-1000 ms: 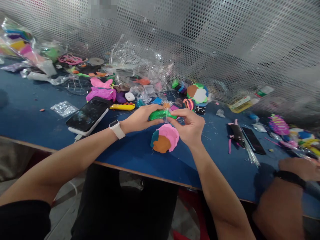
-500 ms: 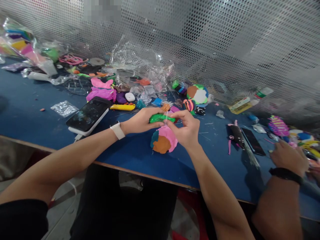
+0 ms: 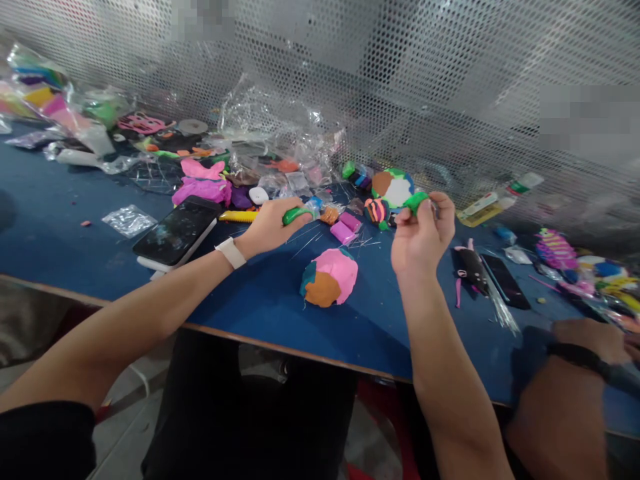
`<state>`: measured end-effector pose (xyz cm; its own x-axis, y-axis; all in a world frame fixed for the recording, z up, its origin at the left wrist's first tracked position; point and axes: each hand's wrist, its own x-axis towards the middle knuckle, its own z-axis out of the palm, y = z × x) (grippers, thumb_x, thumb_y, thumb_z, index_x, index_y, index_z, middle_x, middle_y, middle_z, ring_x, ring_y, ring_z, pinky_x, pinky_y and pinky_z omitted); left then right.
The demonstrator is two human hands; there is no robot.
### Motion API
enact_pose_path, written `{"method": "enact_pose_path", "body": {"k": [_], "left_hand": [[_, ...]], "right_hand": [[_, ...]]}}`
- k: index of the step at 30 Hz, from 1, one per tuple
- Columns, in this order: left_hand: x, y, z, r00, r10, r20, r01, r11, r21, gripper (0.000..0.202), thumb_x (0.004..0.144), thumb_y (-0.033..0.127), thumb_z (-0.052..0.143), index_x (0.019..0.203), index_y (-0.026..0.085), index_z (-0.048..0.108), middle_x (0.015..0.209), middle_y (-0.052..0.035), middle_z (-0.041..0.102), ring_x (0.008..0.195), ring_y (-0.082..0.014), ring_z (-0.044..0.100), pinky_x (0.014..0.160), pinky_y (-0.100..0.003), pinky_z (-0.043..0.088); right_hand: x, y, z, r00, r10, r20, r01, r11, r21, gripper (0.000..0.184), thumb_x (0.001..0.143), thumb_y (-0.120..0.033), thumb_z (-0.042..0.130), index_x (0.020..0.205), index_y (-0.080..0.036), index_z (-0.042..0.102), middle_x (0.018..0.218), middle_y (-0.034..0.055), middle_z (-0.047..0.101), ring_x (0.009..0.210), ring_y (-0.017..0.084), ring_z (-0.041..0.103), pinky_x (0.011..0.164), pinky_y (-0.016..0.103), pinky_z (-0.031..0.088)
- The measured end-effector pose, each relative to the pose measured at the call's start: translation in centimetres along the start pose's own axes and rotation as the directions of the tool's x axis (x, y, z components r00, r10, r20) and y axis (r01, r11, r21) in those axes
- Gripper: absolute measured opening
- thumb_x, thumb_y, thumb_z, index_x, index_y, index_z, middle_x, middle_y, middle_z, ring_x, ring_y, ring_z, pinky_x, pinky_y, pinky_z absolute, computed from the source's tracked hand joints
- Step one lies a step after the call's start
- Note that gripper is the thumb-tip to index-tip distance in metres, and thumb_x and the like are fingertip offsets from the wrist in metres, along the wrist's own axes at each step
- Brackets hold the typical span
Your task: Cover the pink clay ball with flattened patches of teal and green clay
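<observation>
My left hand (image 3: 273, 227) is closed around a green clay packet (image 3: 296, 215), whose clear wrapper end sticks out to the right. Raised to the right, my right hand (image 3: 425, 230) pinches a torn-off piece of green clay (image 3: 415, 201) between thumb and fingers. Between my forearms a round clay piece (image 3: 330, 277) in pink, brown and teal rests on the blue table (image 3: 260, 300), touched by neither hand. Two pink-purple clay blocks (image 3: 343, 232) and thin wires lie just behind it.
A phone on a white power bank (image 3: 176, 235) and a yellow cutter (image 3: 237, 217) lie left. Plastic wrappers (image 3: 280, 127) pile against the perforated metal panel (image 3: 320, 53). A bottle (image 3: 500, 200) leans at right, near another phone (image 3: 505, 281) and a co-worker's hand (image 3: 590, 340).
My hands have drawn apart, and the right one has moved right and up with a piece of green clay. The left keeps the packet. The co-worker's hand has moved nearer the table edge.
</observation>
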<state>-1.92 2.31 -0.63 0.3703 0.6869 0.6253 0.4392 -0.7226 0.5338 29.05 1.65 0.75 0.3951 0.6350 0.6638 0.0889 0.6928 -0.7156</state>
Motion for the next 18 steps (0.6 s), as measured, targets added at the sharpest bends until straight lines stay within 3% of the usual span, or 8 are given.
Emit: {"method": "enact_pose_path", "body": {"k": [2,7,9,11,14,18], "left_hand": [[0.0,-0.3,0.2,0.999,-0.040,-0.007,0.040,0.999,0.032,0.032,0.110,0.044,0.062,0.086,0.022,0.060,0.081,-0.0030,0.069,0.075,-0.0199,0.063,0.075,-0.035,0.046],[-0.5,-1.0,1.4,0.996,-0.084,0.008,0.083,0.988,0.132,0.020,0.108,0.039,0.062,0.099,0.021,0.066,0.097,-0.0091,0.077,0.091,-0.0269,0.072,0.088,-0.042,0.055],[-0.8,-1.3,2.0,0.994,-0.107,0.018,0.103,0.984,0.148,0.014,0.107,0.033,0.063,0.111,0.020,0.068,0.105,-0.0112,0.079,0.099,-0.0293,0.074,0.093,-0.045,0.058],[-1.1,-1.7,2.4,0.993,-0.111,0.051,0.100,0.977,0.190,0.022,0.104,0.026,0.063,0.124,0.018,0.068,0.116,-0.0146,0.080,0.111,-0.0328,0.073,0.101,-0.050,0.059],[-1.6,-2.2,2.9,0.985,-0.130,0.114,0.089,0.948,0.306,0.037,0.099,0.019,0.064,0.136,0.016,0.066,0.134,-0.0204,0.076,0.126,-0.0398,0.068,0.111,-0.061,0.056],[-2.0,-2.5,3.1,0.978,-0.153,0.144,0.088,0.920,0.382,0.047,0.099,0.021,0.065,0.145,0.015,0.063,0.145,-0.0238,0.069,0.135,-0.0450,0.061,0.116,-0.071,0.053]], "right_hand": [[0.5,0.9,-0.4,0.999,0.033,-0.009,-0.033,0.999,0.007,0.037,0.096,-0.061,0.084,0.113,-0.032,0.069,0.096,-0.0032,0.066,0.067,0.012,0.063,0.062,0.029,0.056],[-1.7,1.0,1.1,0.948,0.260,0.184,-0.272,0.961,0.042,0.023,0.093,-0.043,0.080,0.109,-0.028,0.074,0.107,0.0017,0.080,0.072,0.013,0.068,0.065,0.029,0.059],[-2.6,0.6,1.9,0.910,0.333,0.245,-0.354,0.934,0.042,0.017,0.090,-0.038,0.077,0.101,-0.026,0.073,0.098,0.0012,0.078,0.069,0.013,0.066,0.062,0.028,0.058],[-3.2,0.2,2.3,0.871,0.407,0.273,-0.441,0.895,0.072,0.016,0.087,-0.038,0.077,0.093,-0.025,0.071,0.083,-0.0007,0.071,0.065,0.013,0.063,0.058,0.026,0.055],[-3.6,-0.2,2.7,0.835,0.475,0.278,-0.518,0.849,0.105,0.033,0.087,-0.052,0.082,0.083,-0.025,0.064,0.071,-0.0040,0.058,0.059,0.011,0.057,0.052,0.024,0.050],[-4.1,-0.6,3.2,0.865,0.409,0.290,-0.413,0.909,-0.053,0.064,0.087,-0.071,0.092,0.078,-0.028,0.046,0.061,-0.0106,0.043,0.050,0.009,0.046,0.046,0.022,0.041]]}}
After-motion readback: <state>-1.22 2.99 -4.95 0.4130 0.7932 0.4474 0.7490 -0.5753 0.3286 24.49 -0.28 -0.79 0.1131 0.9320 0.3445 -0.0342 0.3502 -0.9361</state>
